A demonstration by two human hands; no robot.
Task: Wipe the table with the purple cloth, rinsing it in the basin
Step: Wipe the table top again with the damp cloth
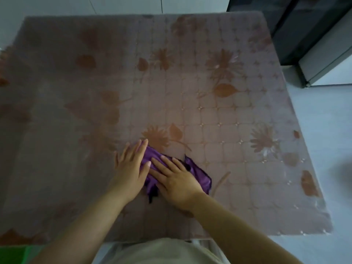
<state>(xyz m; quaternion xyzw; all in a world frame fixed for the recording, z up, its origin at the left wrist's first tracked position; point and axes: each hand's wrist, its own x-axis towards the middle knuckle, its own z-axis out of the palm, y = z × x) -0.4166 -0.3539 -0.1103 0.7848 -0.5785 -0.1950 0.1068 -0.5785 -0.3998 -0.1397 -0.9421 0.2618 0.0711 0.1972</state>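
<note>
The flowered table (228, 111) carries the cloth (199, 173), flat under the left hand (131, 164) and right hand (177, 180).

The left hand (131, 168) lies flat, palm down, its fingers (133, 149) straight and slightly spread. The right hand (176, 179) lies flat just right of those fingers, angled toward them, fingertips beside the left thumb. Both forearms (85, 225) are bare.
</note>
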